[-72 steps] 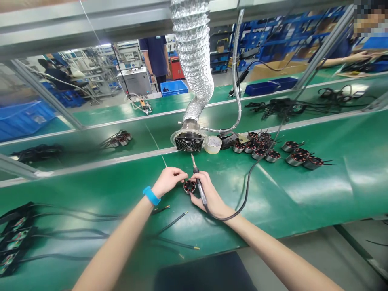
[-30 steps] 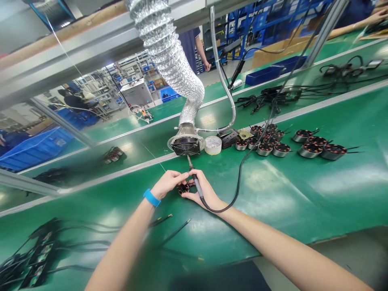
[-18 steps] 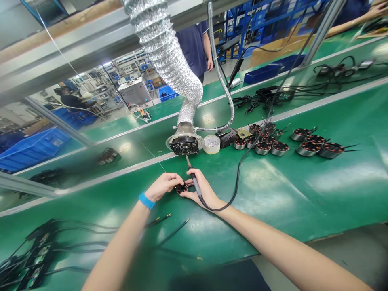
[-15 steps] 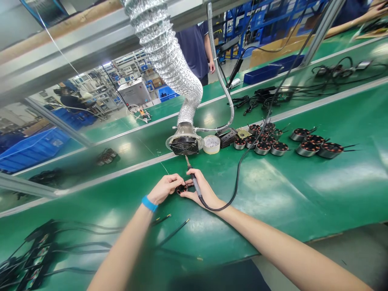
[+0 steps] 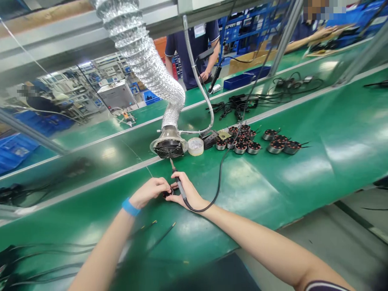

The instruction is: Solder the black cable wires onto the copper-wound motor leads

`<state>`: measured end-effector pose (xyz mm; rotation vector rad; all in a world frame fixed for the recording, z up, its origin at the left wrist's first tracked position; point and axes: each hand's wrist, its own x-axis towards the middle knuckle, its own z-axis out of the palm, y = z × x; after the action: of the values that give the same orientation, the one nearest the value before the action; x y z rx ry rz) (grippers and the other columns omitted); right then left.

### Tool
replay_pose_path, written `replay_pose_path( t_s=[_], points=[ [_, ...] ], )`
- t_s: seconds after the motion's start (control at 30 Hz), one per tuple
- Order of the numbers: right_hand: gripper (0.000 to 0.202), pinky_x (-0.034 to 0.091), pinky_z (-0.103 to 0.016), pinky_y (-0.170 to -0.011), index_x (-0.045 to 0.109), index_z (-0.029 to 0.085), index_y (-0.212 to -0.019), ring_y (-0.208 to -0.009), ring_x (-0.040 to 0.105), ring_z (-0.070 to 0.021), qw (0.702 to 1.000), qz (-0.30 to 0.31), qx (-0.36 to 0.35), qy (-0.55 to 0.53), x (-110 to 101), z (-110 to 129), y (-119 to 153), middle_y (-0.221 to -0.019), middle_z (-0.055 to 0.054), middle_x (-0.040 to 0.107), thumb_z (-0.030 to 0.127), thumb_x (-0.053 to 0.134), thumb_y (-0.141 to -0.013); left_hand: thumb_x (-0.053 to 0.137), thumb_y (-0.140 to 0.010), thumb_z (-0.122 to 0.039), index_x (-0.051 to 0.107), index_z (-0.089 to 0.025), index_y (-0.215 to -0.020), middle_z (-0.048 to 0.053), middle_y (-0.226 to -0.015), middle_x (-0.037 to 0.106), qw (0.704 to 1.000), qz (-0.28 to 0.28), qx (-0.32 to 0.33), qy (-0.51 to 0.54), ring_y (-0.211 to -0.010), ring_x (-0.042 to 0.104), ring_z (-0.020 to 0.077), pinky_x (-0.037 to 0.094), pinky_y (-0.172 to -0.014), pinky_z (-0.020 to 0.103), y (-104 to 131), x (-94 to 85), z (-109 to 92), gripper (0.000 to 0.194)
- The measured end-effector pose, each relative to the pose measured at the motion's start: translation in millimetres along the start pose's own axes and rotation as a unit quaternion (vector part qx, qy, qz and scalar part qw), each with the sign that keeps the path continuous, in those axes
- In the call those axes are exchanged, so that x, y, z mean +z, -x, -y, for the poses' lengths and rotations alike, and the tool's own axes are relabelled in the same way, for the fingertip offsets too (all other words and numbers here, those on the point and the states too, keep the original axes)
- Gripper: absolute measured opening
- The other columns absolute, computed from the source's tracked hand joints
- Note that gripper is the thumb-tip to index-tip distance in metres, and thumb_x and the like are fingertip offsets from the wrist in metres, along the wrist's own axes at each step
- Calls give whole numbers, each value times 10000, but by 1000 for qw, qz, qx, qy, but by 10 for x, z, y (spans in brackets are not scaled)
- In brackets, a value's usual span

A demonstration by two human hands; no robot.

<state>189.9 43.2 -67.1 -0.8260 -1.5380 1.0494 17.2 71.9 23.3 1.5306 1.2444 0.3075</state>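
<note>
Near side of fan [image 5: 168, 150]: soldering iron [image 5: 180, 186] aims at it

Long axis: cable end toward wearer, tip near fan. Right hand [image 5: 188, 195] closed on iron plus motor part [image 5: 166, 194], same side. Left hand [image 5: 152, 191] bunched at motor part; can't tell if gripping.

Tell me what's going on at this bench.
A person is working on a small round part at a green bench. Their right hand holds a soldering iron and steadies the part with thumb and finger. The iron's tip points up toward the fan, away from the part. The left hand is pinched at the part's edge; what it grips is hidden. Other round metal parts stand in two groups to the right.
</note>
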Motion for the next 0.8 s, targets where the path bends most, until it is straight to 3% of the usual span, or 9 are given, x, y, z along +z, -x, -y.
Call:
replay_pose_path(
  t_s=[0.13,0.27,0.37,0.47,0.57,0.63,0.8],
  points=[
    [669,610,-366,-823,426,289,-1195,-854,690,-155,1000,1,-6,-1,12,-21,-4,-1177,-23,471,252,857,-684,709,-752,-480,707,-130,-761,11,-805,588,999,38,30,25,-543,338,63,188,-489,242,9,-24,60,350],
    [651,599,-392,-852,416,275,-1190,-887,703,-188,1000,-7,9,6,17,35,6,-1130,-31,535,285,847,-703,673,-785,-551,726,-136,-852,28,-846,625,999,2,44,-11,-569,403,79,265,-505,238,138,-138,-14,423],
    [634,589,-411,-870,410,268,-1191,-908,715,-215,999,1,34,21,3,82,-5,-1111,-47,579,352,834,-728,611,-845,-562,737,-154,-933,53,-939,639,992,-77,63,-73,-674,506,116,374,-583,241,413,-367,0,435],
    [635,576,-436,-894,409,262,-1204,-937,721,-241,998,7,39,57,-6,123,-12,-1076,-57,615,438,814,-747,693,-823,-495,752,-172,-919,65,-945,627,970,-80,93,-210,-840,584,179,447,-738,270,853,-465,179,343],
    [675,578,-464,-877,428,247,-1191,-907,727,-265,995,-12,34,94,9,135,-21,-984,-53,649,533,813,-717,760,-796,-415,717,-188,-1024,67,-981,619,934,-57,47,-349,-863,614,205,465,-784,292,1247,-296,462,324],
    [694,583,-477,-856,446,240,-1170,-870,729,-274,993,-29,21,112,31,123,-33,-959,-60,667,583,814,-691,674,-883,-359,671,-190,-1041,69,-1021,613,906,-80,11,-415,-853,627,203,475,-761,294,1395,-117,636,232],
    [734,577,-512,-859,465,239,-1182,-861,729,-294,989,-41,14,138,71,87,-49,-959,-77,693,628,812,-665,399,-1025,-312,538,-172,-1054,84,-1047,589,854,-84,20,-513,-767,626,184,492,-658,297,1421,131,846,199]
  ],
)
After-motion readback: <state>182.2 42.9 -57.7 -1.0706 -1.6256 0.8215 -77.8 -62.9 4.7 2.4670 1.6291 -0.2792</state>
